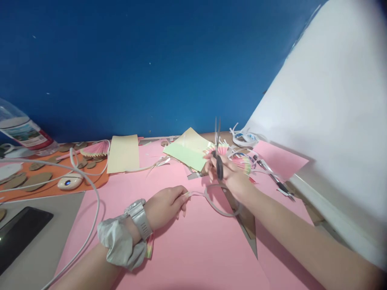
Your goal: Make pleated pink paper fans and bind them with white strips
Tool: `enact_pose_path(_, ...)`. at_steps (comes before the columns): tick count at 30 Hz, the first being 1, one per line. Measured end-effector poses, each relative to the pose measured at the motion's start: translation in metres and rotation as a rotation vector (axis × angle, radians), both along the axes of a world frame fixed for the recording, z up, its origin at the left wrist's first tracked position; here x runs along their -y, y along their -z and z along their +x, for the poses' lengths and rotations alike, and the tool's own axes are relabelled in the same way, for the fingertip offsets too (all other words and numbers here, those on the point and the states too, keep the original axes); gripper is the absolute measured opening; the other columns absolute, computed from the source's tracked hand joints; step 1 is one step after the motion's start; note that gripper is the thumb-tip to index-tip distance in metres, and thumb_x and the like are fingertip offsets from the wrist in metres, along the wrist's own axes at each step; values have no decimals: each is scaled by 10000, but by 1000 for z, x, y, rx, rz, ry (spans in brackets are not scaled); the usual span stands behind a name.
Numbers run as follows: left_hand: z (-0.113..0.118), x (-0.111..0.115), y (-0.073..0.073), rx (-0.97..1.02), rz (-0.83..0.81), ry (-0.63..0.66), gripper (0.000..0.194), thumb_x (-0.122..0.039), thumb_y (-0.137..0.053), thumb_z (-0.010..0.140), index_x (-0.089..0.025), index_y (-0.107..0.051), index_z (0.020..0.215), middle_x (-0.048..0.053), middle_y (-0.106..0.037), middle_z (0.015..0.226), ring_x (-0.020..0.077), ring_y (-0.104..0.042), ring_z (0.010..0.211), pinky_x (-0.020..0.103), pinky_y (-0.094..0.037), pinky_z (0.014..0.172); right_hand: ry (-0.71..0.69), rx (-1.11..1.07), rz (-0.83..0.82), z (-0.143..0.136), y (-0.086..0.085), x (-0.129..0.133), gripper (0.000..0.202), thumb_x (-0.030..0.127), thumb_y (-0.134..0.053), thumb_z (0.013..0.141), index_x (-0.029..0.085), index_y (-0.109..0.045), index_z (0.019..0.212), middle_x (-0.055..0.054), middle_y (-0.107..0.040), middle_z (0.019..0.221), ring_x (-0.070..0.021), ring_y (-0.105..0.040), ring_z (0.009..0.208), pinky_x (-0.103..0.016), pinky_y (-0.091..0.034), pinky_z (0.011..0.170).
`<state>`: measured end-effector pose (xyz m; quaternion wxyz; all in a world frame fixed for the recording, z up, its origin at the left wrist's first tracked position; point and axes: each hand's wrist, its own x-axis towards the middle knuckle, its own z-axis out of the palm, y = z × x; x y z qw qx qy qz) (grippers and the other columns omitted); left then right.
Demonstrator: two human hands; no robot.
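My left hand, with a silver watch and a grey scrunchie at its wrist, pinches one end of a thin pale strip above the pink paper. The strip curls in a loop to the right, below my right hand. Black-handled scissors are held in my right hand, blades pointing up and slightly apart. Behind that hand lie fan-folded pink and green papers. A light green sheet and a pale yellow one rest just left of it.
On the left are a white cable, a cream device, cardboard discs on orange paper, a phone and a bottle. At right, a pen lies near a tape roll. A blue wall stands behind.
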<state>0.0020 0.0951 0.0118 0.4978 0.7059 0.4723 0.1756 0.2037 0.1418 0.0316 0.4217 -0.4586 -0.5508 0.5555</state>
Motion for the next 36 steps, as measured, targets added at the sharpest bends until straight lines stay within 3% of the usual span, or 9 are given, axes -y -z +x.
enact_pose_path(2,0,-1,1,37,-30,-3,302,-423,-323,921,-203,-488,796,-23,-642,676,106,-544,493,260,-441,589,-17,-69,-71,-3,0,35,338,435,-425,873,238,-493,1139,17,-457,719,-91,-406,478,-225,-420,415)
enact_pose_path(3,0,-2,2,56,-47,-4,300,-423,-325,921,-200,-483,797,-18,-644,682,106,-549,496,261,-447,585,-68,-200,-207,-4,2,52,360,452,-419,878,275,-460,1189,19,-447,730,-87,-386,470,-215,-408,386)
enact_pose_path(5,0,-5,4,96,-84,-4,303,-424,-326,923,-192,-469,791,-3,-651,690,110,-568,514,263,-459,583,-268,-394,-449,-5,5,78,414,466,-471,860,298,-429,1236,10,-456,771,-81,-393,496,-223,-454,402)
enact_pose_path(7,0,-7,4,135,-124,3,308,-425,-323,927,-184,-454,786,16,-661,703,114,-590,539,263,-468,583,-429,-498,-544,-1,9,89,467,453,-513,839,266,-428,1258,-9,-466,794,-97,-429,553,-226,-471,406)
enact_pose_path(13,-7,-10,-9,181,-245,-4,275,-431,-328,930,-189,-381,811,74,-710,774,111,-591,478,251,-438,489,-564,-457,-560,13,12,74,330,311,-569,851,247,-500,1168,22,-440,761,-55,-390,513,-171,-448,386)
enact_pose_path(20,-9,-11,-37,122,-265,-125,316,-435,-408,901,-190,-406,702,-18,-633,562,94,-523,444,232,-405,493,-793,-380,-607,19,15,70,436,571,-450,850,151,-503,955,-4,-521,684,-44,-428,418,-162,-416,354)
enact_pose_path(28,-11,-11,-34,227,-308,-235,360,-410,-420,897,-173,-456,628,-47,-563,516,76,-472,446,211,-369,491,-856,-281,-735,24,18,70,466,599,-331,881,152,-456,920,21,-482,720,-21,-451,345,-181,-444,372)
enact_pose_path(32,-3,-7,-37,250,-353,-191,352,-400,-422,903,-171,-464,638,-46,-569,500,72,-485,440,207,-379,503,-860,-257,-683,22,17,70,493,645,-363,842,162,-430,916,13,-494,747,-36,-483,383,-189,-450,387)
enact_pose_path(36,7,0,-39,221,-457,-105,287,-395,-384,921,-173,-512,792,-39,-592,473,98,-541,424,225,-405,504,-832,-175,-608,21,13,70,544,693,-399,791,167,-418,925,-7,-500,774,-71,-522,474,-179,-423,378)
